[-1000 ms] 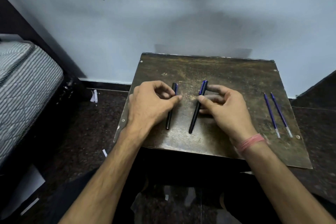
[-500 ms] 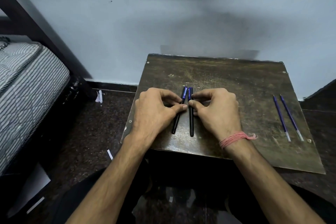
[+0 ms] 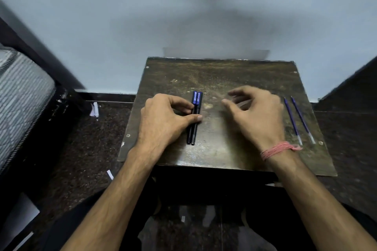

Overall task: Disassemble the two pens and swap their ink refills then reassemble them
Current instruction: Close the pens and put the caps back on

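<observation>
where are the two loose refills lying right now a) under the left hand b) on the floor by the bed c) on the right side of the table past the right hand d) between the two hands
c: the two refills lie side by side on the table, out past the right hand, which is not touching them.

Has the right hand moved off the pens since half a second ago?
Yes. The right hand has left the two pens and shifted right, toward the refills near the table's right edge.

Pens [image 3: 194,116] side by side; refills [image 3: 297,120] apart.
</observation>
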